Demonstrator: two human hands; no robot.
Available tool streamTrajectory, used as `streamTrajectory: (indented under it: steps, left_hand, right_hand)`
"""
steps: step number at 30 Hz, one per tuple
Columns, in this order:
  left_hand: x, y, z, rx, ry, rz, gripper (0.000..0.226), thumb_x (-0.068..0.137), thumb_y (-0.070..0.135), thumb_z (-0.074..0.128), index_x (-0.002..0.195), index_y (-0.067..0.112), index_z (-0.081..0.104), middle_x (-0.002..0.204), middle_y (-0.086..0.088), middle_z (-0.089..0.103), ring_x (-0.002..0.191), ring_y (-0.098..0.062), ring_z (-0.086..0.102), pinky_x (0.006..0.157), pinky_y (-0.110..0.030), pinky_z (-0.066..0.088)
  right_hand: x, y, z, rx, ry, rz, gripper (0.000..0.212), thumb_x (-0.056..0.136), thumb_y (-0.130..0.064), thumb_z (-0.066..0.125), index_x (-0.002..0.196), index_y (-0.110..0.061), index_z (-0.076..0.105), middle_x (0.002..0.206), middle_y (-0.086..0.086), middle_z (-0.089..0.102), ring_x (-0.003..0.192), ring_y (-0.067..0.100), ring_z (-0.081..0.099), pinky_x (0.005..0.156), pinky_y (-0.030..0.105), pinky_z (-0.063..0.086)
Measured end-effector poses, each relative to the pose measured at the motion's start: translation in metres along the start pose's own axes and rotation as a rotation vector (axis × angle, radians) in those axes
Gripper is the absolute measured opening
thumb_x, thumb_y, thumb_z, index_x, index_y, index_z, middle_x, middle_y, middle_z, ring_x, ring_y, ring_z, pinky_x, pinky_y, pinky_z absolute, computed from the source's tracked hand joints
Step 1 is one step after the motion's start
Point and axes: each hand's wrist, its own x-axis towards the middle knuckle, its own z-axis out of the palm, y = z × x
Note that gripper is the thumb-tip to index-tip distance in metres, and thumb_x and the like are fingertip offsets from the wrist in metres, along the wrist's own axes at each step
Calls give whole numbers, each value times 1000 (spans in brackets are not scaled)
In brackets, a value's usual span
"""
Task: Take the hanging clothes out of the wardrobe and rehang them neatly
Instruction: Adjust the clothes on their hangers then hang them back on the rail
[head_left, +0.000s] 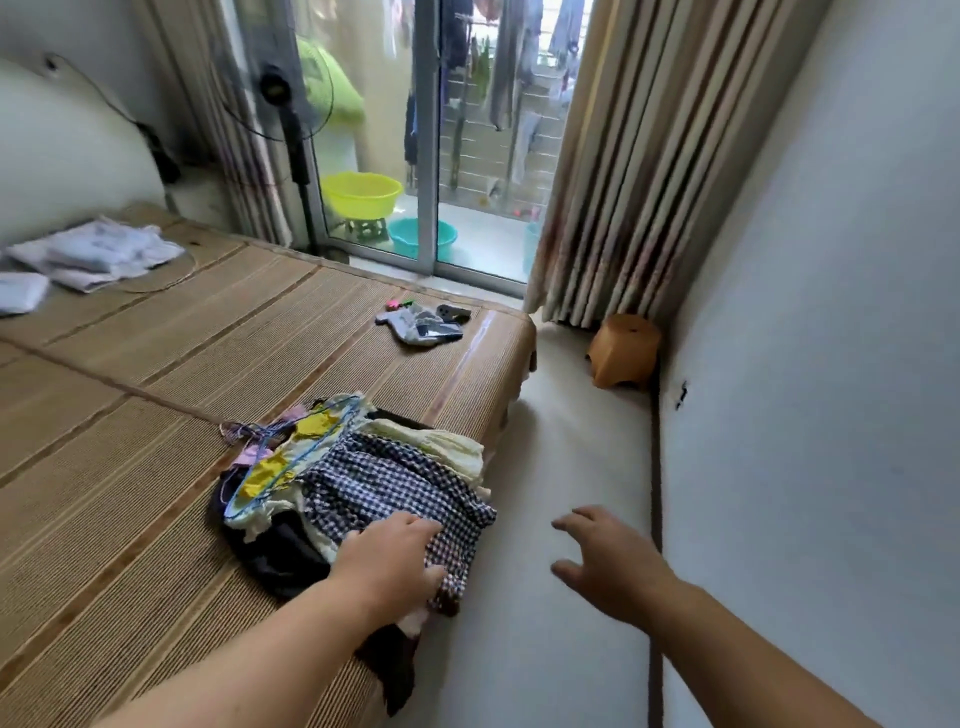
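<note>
Resting flat on the clothes pile (389, 478), the left hand (395, 551); right hand (608, 561) spread empty alongside.

My left hand (395, 551) covers the near corner of the checked garment (395, 483). Gripping or just resting, I can't tell. Dark clothes (280, 556) lie mostly buried beneath it. Hanger hooks (241, 431) tangle, too fine to count. Small bits (423, 323) at the far edge of the bed (156, 364) are unreadable.
</note>
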Motion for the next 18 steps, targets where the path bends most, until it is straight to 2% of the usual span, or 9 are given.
streamTrajectory:
  steps: [5, 8, 12, 18]
  left_hand:
    - [35, -23, -3, -79, -10, -210, 59, 86, 52, 47, 141, 35, 37, 143, 8, 41, 131, -16, 41, 103, -40, 36]
    - [64, -48, -7, -133, -11, -318, 59, 86, 53, 47, 141, 35, 36, 143, 7, 41, 130, -17, 41, 104, -43, 35]
    - [114, -90, -17, -180, -29, -396, 60, 86, 51, 47, 142, 35, 35, 145, 6, 39, 132, -19, 40, 107, -45, 33]
    - [185, -153, -60, -220, -7, -470, 60, 87, 45, 49, 144, 33, 33, 149, 2, 37, 135, -22, 37, 111, -48, 29]
  right_hand:
    - [94, -12, -27, -99, -12, -184, 48, 89, -45, 53, 135, -34, 45, 142, -8, 44, 127, 15, 44, 103, 41, 40]
    - [155, -29, -31, -144, -52, -282, 47, 88, -44, 55, 134, -34, 47, 139, -8, 46, 124, 15, 47, 101, 39, 42]
    - [226, -56, -25, -184, -123, -362, 48, 87, -45, 55, 132, -34, 48, 139, -8, 45, 121, 15, 50, 99, 35, 42]
    - [333, -103, -35, -243, -156, -452, 49, 87, -46, 56, 134, -36, 45, 137, -9, 45, 119, 14, 49, 97, 37, 40]
